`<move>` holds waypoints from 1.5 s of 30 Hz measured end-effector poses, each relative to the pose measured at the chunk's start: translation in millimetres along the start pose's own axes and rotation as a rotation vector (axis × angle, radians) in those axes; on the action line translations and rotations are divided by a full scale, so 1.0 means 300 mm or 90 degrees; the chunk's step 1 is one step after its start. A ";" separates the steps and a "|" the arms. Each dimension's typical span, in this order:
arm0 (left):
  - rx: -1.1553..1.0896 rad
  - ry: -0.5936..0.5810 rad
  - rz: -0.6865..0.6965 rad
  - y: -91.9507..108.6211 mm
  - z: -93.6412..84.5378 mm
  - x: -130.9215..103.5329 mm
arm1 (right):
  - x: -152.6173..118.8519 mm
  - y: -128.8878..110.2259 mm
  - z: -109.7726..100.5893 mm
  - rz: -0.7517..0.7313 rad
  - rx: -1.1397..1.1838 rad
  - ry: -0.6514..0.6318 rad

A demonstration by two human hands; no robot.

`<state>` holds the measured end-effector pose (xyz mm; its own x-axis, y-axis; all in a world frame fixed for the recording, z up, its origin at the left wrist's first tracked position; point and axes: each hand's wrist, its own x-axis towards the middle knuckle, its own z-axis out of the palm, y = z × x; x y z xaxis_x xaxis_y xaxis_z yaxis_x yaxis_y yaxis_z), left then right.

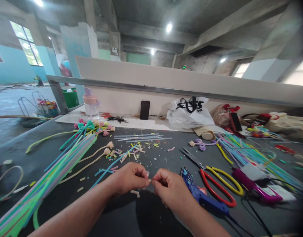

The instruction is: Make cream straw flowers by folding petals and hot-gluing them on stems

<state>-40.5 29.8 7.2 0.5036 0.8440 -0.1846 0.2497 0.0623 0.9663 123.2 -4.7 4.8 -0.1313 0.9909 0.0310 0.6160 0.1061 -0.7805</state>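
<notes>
My left hand (132, 177) and my right hand (170, 186) meet fingertip to fingertip above the near middle of the dark table. Both are closed in a pinch on a small pale piece (150, 180), mostly hidden by the fingers; it resembles the short cut pipe-cleaner bits (124, 156) strewn just beyond. A blue pipe cleaner (114, 163) runs past my left hand. Close to my right hand lie a blue hot glue gun (203, 197) and scissors (214, 181) with one red and one yellow handle.
Long pipe cleaners lie bundled at left (67, 164) and right (245, 151). Clear glue sticks (141, 137) lie farther back. Along the back stand a phone (145, 110), a lidded cup (91, 105) and a white plastic bag (188, 113). A magenta tool (260, 191) with a cord sits right.
</notes>
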 end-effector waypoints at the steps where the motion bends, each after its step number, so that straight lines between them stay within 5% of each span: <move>1: -0.006 0.016 -0.002 0.001 0.004 0.001 | -0.003 0.004 0.005 -0.018 -0.023 0.018; 9: -0.085 0.120 -0.036 -0.011 0.042 0.010 | -0.047 0.020 0.052 -0.185 -0.214 0.083; 21: -0.329 -0.025 -0.012 -0.038 0.004 0.013 | -0.060 0.034 0.075 -0.241 -0.305 0.063; 31: -0.344 0.010 0.002 -0.040 -0.016 0.023 | -0.072 0.060 0.105 -0.276 -0.323 0.046; 37: -0.329 0.029 0.012 -0.037 -0.016 0.018 | -0.069 0.018 0.082 -0.235 -0.078 -0.018; 45: -0.273 0.046 0.083 0.000 0.000 -0.004 | -0.047 -0.052 0.067 0.157 0.517 -0.109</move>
<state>-41.2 28.7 7.4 0.4459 0.8932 -0.0583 -0.1845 0.1555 0.9705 99.9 -21.9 4.0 -0.2228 0.9443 -0.2422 -0.0944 -0.2681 -0.9587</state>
